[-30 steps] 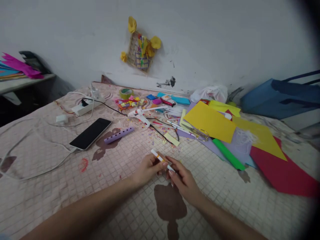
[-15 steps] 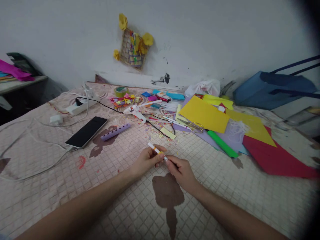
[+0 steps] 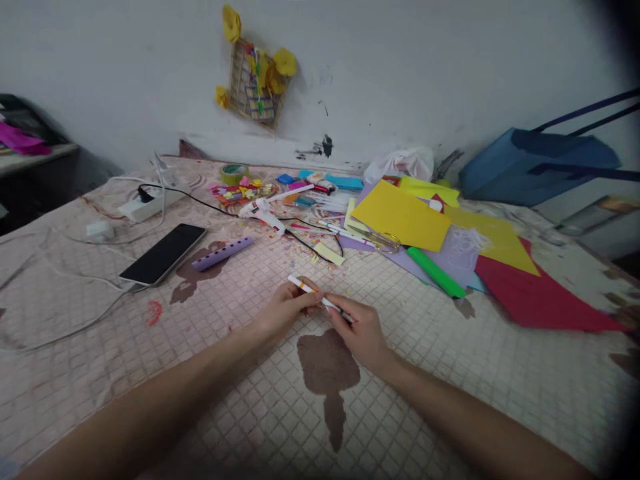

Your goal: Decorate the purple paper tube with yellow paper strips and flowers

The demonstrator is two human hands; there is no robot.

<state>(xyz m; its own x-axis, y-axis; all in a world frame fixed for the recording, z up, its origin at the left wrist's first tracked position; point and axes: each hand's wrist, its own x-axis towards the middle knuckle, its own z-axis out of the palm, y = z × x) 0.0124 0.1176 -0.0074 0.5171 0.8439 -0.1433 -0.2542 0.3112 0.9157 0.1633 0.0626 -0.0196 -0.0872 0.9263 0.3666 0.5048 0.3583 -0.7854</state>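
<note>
Orange-striped white paper tube (image 3: 303, 285) held slanted between both hands above quilted cover (image 3: 500, 400). Left hand (image 3: 287, 308) pinching tube's near-left part; right hand (image 3: 360, 333) pinching far end, so tube stays steady. Glue gun (image 3: 260, 212) at 12 o'clock.

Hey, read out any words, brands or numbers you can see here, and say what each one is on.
Nothing can be read clearly.
White stick with an orange band, held by the left hand and right hand: coloured marks only, no legible text.
Roll of tape with a green core: any print is too blurred to read.
</note>
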